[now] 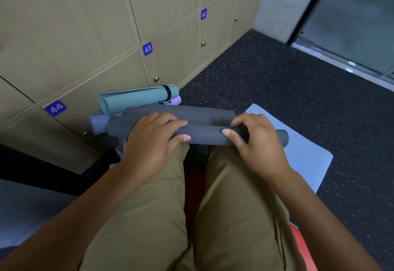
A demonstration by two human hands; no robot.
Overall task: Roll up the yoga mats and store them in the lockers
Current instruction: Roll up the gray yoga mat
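Hands on the grey mat (204, 136) across the knees; left hand (152, 140) and right hand (253, 140) both grip it, fingers curled round; rolled mats (138, 98) behind half hidden by lockers (85, 36).

Seated, knees in khaki trousers (149, 196) pointing toward a wall of tan lockers (70, 42) numbered 41 to 44, all doors closed. Left hand (149, 140) and right hand (255, 142) both curled round a dark grey mat (204, 135), rolled tight and lying across the knees. Another dark grey roll (181, 112) just behind it. Against the locker base, a teal mat (138, 98) rolled and bound by a black strap (167, 92), resting on a blue roll (99, 122) and a purple one (175, 100). Light blue mat (307, 153) flat on the speckled black floor (277, 74), to the right.
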